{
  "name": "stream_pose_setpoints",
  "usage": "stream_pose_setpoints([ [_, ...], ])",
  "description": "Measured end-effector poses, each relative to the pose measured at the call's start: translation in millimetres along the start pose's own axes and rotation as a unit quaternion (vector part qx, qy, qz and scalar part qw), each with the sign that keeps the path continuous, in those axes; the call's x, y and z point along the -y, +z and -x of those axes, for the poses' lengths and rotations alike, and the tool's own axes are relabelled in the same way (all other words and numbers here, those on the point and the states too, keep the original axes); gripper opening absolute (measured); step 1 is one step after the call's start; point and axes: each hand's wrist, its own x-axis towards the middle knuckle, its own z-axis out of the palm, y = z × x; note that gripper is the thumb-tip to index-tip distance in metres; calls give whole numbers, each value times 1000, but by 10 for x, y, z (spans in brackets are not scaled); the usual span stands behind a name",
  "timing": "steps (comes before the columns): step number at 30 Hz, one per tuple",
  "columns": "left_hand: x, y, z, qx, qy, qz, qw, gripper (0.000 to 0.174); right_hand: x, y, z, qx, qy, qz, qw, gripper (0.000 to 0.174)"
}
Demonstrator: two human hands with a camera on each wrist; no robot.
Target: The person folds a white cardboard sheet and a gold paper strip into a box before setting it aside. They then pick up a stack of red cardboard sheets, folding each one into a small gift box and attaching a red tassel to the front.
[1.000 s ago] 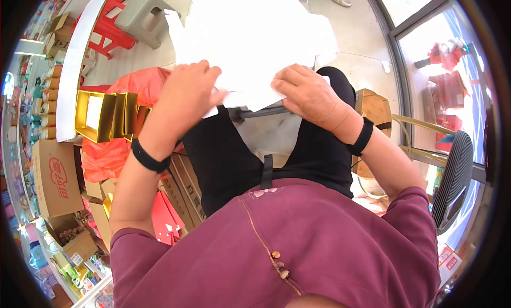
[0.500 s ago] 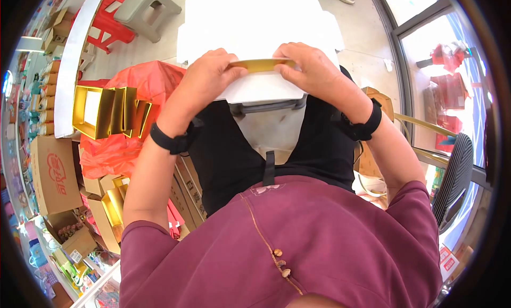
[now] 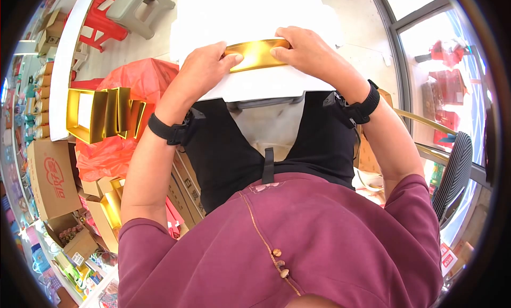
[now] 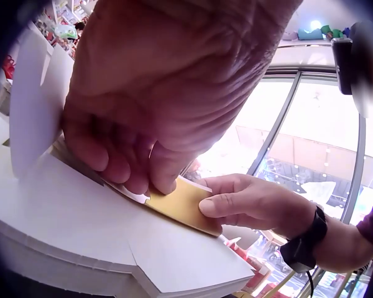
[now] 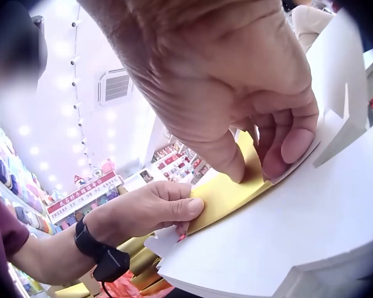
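The head view looks down on the gold strip [image 3: 258,55]. The wrist views share it close up, left facing windows [image 4: 320,143], right facing shelves [image 5: 22,189]

Head view: bright, window light from the right, white worktop [image 3: 250,21] blown out (detail gone). Gold strip [image 3: 258,53] glares. Fisheye bend, black corners. Wrist views: near hands shaded, backlit windows [image 4: 317,136] washed out, dark blurred blobs at edges.

Shines like smooth metallic foil on gold strip [image 3: 258,53] and gold boxes [image 3: 97,122]; looks like smooth matt card on white sheets [image 4: 81,211]. Crinkles as thin, slightly glossy plastic on red bag [image 3: 139,76]. Reads as smooth plastic on grey stool [image 3: 125,8], matt cardboard on brown carton [image 3: 50,188], matt cloth on purple shirt [image 3: 335,239].
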Motion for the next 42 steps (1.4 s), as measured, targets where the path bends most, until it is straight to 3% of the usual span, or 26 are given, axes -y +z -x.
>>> stream_pose_setpoints([
  [12,33,36,-33,23,10,6,1000,42,-55,18,-116,59,-1,40,997,29],
  [15,-44,13,-2,13,16,-76,997,37,-61,25,-121,59,-11,55,997,28],
  [18,-108,97,97,-65,18,-84,994,37,-108,88,-101,33,-22,73,997,28],
  [21,-107,131,134,-162,148,-172,960,37,-72,131,-43,-22,-26,64,997,30],
  [22,-91,159,131,-151,171,-177,957,36,-32,130,-9,-43,-28,57,997,31],
  [25,-93,200,150,-126,217,-187,950,34,73,121,113,-112,-72,162,978,37],
  [28,-126,184,182,-132,232,-194,944,30,52,137,190,-124,-182,181,958,36],
  [35,-104,137,157,-115,275,-219,929,41,-22,213,256,-108,-237,210,942,28],
  [42,-63,168,140,-142,300,-239,912,40,-44,268,318,-143,-272,285,908,30],
])
